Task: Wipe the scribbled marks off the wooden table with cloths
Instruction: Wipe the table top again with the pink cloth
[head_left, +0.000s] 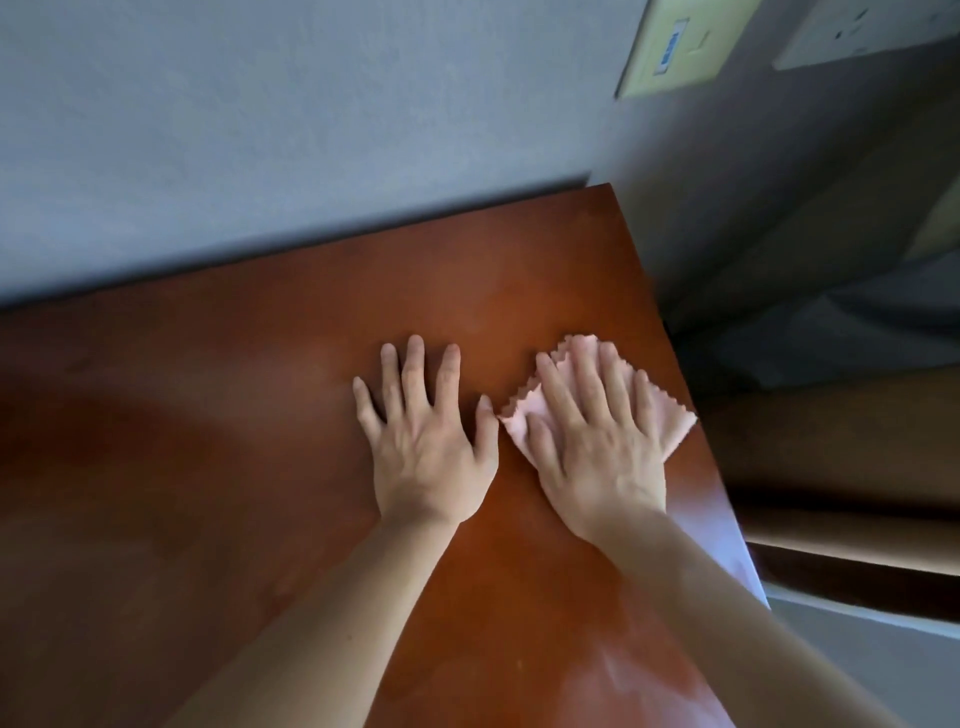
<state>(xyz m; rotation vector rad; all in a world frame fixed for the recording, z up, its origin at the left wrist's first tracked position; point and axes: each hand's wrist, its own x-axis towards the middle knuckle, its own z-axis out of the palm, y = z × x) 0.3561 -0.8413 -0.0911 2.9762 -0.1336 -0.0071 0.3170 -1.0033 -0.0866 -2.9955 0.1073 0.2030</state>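
Note:
A reddish-brown wooden table (218, 467) fills the lower left and middle of the view. My right hand (597, 431) presses flat, fingers straight and spread, on a small pink cloth (675, 421) with zigzag edges, close to the table's right edge. My left hand (426, 431) lies flat on the bare wood just left of the cloth, fingers spread, its thumb almost touching the cloth's corner. No scribbled marks show on the visible wood; faint pale smears show near the front right.
A grey wall (260, 130) runs along the table's far edge. Two wall plates (675, 47) sit at the upper right. Right of the table's edge lie dark fabric (831, 332) and brown wooden boards (841, 535), lower than the tabletop.

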